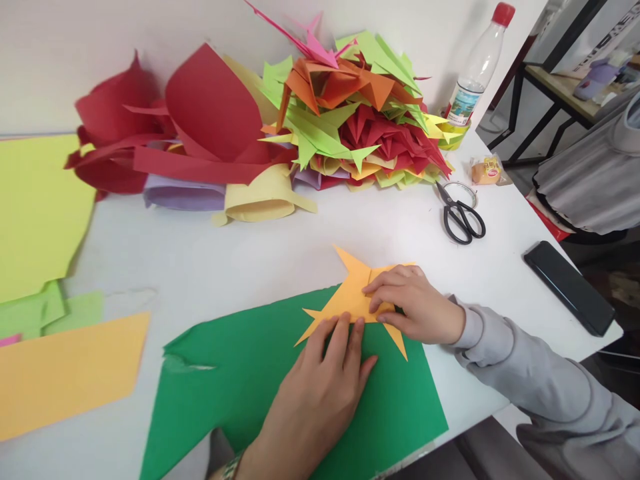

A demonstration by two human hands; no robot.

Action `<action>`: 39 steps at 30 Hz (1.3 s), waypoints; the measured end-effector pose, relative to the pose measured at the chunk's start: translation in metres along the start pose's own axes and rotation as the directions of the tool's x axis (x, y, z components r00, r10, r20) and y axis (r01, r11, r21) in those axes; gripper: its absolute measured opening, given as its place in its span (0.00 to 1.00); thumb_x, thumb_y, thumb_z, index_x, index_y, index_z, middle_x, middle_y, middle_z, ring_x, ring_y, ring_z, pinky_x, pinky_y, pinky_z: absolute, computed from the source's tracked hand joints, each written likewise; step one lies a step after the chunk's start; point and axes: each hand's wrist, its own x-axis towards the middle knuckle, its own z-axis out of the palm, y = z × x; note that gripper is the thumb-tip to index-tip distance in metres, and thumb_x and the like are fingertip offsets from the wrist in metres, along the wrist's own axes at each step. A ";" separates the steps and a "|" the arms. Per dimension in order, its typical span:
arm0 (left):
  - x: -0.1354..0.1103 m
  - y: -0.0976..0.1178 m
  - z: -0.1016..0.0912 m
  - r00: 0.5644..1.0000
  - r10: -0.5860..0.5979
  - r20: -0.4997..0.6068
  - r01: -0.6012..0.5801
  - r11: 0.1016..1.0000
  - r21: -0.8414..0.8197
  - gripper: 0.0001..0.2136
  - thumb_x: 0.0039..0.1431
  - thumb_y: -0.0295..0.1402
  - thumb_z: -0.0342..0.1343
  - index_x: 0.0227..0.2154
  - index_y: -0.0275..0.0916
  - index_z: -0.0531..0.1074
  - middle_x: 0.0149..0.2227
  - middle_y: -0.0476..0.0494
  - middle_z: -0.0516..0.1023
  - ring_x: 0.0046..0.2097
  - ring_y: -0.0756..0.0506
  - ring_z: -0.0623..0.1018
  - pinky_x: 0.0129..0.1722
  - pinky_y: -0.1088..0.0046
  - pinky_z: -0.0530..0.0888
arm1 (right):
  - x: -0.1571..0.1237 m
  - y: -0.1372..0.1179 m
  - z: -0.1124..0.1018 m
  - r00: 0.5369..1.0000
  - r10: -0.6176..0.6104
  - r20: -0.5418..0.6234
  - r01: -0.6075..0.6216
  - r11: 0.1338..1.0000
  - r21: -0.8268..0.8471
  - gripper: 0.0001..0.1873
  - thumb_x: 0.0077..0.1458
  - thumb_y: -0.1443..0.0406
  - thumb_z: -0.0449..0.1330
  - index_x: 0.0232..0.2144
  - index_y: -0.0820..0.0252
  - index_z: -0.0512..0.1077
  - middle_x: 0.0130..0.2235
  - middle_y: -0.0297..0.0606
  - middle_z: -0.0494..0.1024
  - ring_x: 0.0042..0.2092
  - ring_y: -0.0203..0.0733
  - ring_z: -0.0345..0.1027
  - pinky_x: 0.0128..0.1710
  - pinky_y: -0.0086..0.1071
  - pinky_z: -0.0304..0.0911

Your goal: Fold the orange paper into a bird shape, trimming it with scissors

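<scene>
A folded yellow-orange origami figure [345, 299] with several sharp points lies flat, partly on a green paper sheet [225, 373] and partly beyond its far edge. My left hand [325, 380] comes from the bottom, its fingers stretched out and slightly apart. Those fingertips rest on the figure's near edge. From the right, my right hand [415, 303] has curled fingers on the figure's right part, thumb near the lower edge and fingertips by a crease. This hand covers some of the folds there.
Behind stand a heap of pointed folded papers [350, 127] and red curved paper pieces [210, 107]. To the right are black-handled scissors [463, 217], a tape roll [467, 193], a wrapped snack [486, 171], a bottle [473, 80] and a black phone [569, 288]. Orange paper [70, 373] lies left.
</scene>
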 end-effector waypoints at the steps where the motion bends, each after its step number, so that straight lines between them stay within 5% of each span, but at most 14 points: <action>1: 0.000 0.000 0.000 1.000 -0.003 0.004 0.003 1.000 0.012 0.18 0.66 0.35 0.48 0.47 0.23 0.74 0.45 0.24 0.78 0.46 0.32 0.76 0.45 0.54 0.73 | 0.000 0.000 0.000 1.000 0.001 0.001 -0.001 1.000 -0.002 0.06 0.54 0.71 0.63 0.35 0.57 0.73 0.50 0.36 0.76 0.50 0.45 0.64 0.50 0.44 0.51; 19: 0.000 0.000 -0.003 0.994 -0.033 0.107 0.035 0.999 -0.019 0.20 0.65 0.39 0.48 0.55 0.34 0.70 0.45 0.26 0.76 0.47 0.33 0.76 0.42 0.55 0.75 | 0.000 0.001 0.000 1.000 -0.012 0.004 0.012 0.999 -0.032 0.05 0.55 0.70 0.62 0.35 0.57 0.73 0.50 0.37 0.76 0.49 0.45 0.64 0.50 0.44 0.51; 39: 0.007 -0.009 -0.006 1.000 -0.017 -0.008 0.016 0.999 -0.031 0.19 0.64 0.36 0.47 0.45 0.25 0.75 0.40 0.29 0.77 0.41 0.36 0.75 0.40 0.59 0.73 | 0.000 -0.008 0.003 0.997 0.076 0.006 -0.076 0.997 0.013 0.09 0.52 0.73 0.61 0.36 0.56 0.71 0.50 0.37 0.72 0.53 0.46 0.60 0.53 0.45 0.51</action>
